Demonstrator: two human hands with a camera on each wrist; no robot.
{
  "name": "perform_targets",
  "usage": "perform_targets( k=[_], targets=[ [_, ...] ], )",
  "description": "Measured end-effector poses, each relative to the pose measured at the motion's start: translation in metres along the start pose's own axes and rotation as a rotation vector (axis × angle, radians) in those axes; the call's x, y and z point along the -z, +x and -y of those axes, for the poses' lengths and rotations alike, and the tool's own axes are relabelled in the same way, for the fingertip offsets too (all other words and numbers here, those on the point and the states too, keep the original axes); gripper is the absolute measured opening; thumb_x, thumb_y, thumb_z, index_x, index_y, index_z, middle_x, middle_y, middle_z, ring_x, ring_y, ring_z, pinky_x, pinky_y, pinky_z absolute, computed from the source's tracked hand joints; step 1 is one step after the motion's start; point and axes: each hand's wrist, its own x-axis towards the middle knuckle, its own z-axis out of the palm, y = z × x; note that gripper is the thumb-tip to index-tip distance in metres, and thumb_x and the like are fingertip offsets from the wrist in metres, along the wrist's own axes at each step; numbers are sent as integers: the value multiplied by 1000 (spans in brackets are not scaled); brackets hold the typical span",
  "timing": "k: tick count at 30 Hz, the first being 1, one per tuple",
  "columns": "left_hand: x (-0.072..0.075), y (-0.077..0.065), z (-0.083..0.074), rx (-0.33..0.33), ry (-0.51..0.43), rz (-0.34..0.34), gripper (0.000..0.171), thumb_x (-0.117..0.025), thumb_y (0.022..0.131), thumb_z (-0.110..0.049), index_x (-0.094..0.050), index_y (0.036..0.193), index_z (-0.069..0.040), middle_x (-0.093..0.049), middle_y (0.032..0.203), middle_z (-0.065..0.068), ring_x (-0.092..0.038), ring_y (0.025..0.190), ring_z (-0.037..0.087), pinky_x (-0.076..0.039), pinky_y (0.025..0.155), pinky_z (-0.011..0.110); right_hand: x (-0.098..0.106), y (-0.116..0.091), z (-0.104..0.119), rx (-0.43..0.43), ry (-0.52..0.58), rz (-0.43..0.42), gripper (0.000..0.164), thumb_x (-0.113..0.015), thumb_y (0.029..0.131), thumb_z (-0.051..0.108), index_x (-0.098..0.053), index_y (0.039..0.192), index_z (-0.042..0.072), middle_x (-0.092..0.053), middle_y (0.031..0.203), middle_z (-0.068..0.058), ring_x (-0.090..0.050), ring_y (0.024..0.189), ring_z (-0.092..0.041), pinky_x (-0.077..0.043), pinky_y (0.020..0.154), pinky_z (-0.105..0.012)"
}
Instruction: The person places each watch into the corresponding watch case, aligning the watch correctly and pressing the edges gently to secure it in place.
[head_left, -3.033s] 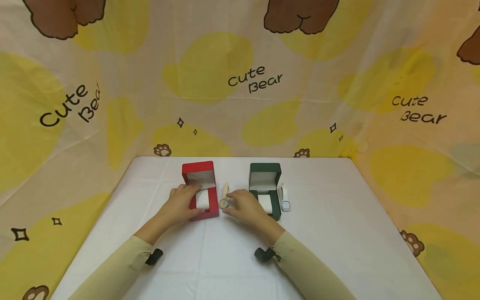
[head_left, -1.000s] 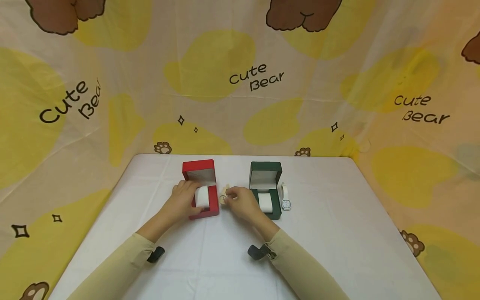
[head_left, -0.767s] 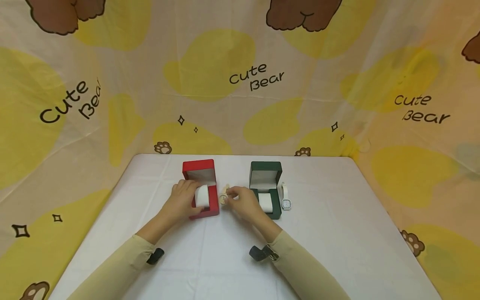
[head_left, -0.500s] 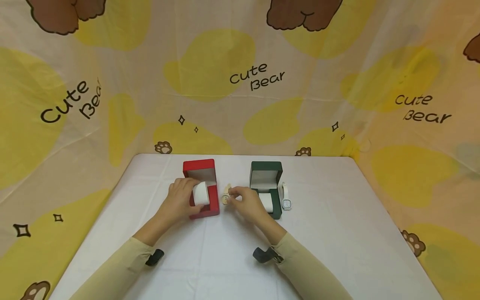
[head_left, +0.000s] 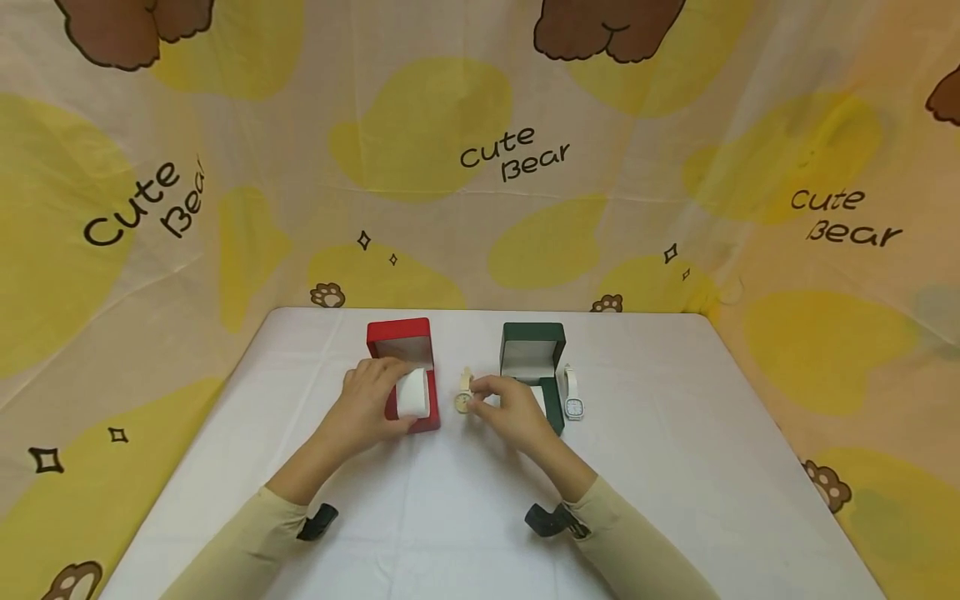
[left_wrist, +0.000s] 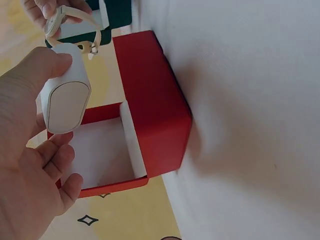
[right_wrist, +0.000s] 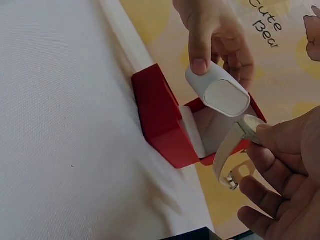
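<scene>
My left hand (head_left: pixel 367 407) grips a white watch cushion (head_left: pixel 412 393), thumb on one side and fingers on the other. In the left wrist view the cushion (left_wrist: pixel 68 102) is raised out of the open red watch box (left_wrist: pixel 150 100). My right hand (head_left: pixel 519 414) pinches a cream-strapped wristwatch (head_left: pixel 463 403) by its round case, between thumb and fingers. Its buckled strap (right_wrist: pixel 226 155) hangs as a loop in the right wrist view, close beside the cushion (right_wrist: pixel 220 90). In the head view, the wristwatch is between the red box (head_left: pixel 399 331) and a green one.
An open green watch box (head_left: pixel 532 337) stands on the right, its white cushion partly hidden by my right hand. Beside it lies a second wristwatch (head_left: pixel 573 407) with a white strap and squarish dial. A white cloth (head_left: pixel 660 483) covers the table; a printed curtain hangs behind.
My left hand has lifted the cushion out of the red box and shifted it slightly right. My right hand has picked up the cream-strapped wristwatch and moved it a little right.
</scene>
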Motion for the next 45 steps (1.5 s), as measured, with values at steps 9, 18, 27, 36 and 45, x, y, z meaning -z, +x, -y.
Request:
perform_targets(
  k=[9, 18, 27, 36, 45],
  targets=[
    [-1, 0, -15, -43, -13, -2, 74, -89, 76, -36, -57, 139, -17, -59, 131, 9, -47, 124, 31, -35, 96, 48, 18, -15, -4, 6, 45, -3, 25, -77, 92, 21, -75, 115, 13, -72, 100, 2, -66, 105, -31, -52, 90, -53],
    [-9, -2, -29, -80, -34, -32, 76, -92, 71, -29, -58, 136, -11, -60, 130, 8, -48, 125, 33, -37, 96, 50, 32, -34, -3, -8, 49, -34, 24, -80, 90, 23, -76, 113, 17, -73, 104, 7, -65, 109, -17, -49, 100, -56],
    [-12, 0, -37, -99, -39, -53, 78, -92, 71, -30, -59, 137, -7, -61, 132, 9, -49, 125, 34, -36, 102, 53, 41, -45, -3, -16, 87, -33, 22, -81, 89, 21, -76, 111, 21, -68, 103, 7, -63, 107, -18, -49, 101, -61],
    [-15, -1, -44, -132, -62, -51, 72, -91, 72, -30, -61, 135, -12, -60, 134, 9, -50, 125, 33, -38, 99, 50, 45, -44, -7, -22, 83, -45, 25, -80, 90, 22, -76, 114, 18, -70, 101, 6, -64, 112, -19, -45, 105, -58],
    [-16, 0, -46, -154, -44, -53, 72, -90, 73, -34, -60, 136, -15, -63, 130, 6, -53, 123, 29, -39, 96, 48, 47, -42, -5, -45, 87, -25, 24, -79, 90, 22, -76, 114, 18, -70, 102, 7, -63, 109, -18, -44, 106, -57]
  ],
)
